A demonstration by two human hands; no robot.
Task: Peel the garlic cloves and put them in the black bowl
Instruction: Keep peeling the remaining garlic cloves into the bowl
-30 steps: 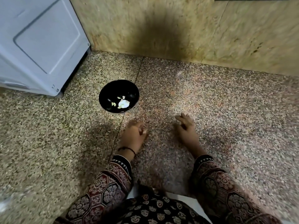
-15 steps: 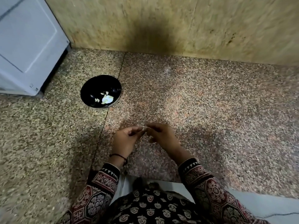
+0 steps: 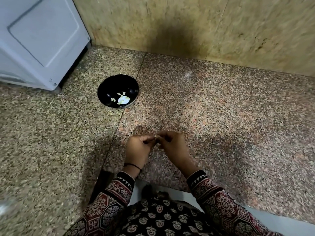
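Seemingly open counter (image 3: pixel 170 108) toward black bowl (image 3: pixel 110 86)

Both hands are held close together, low and in front of the body, with the backs turned up. The left hand (image 3: pixel 139 149) and the right hand (image 3: pixel 173 147) are curled, and their fingertips are brought together at the top. A clove (image 3: pixel 156 138) is pinched there, barely made out in the blur. The forearms are angled inward and covered to the wrists by sleeves (image 3: pixel 207 186). A thin band (image 3: pixel 132 166) is worn on the left wrist.
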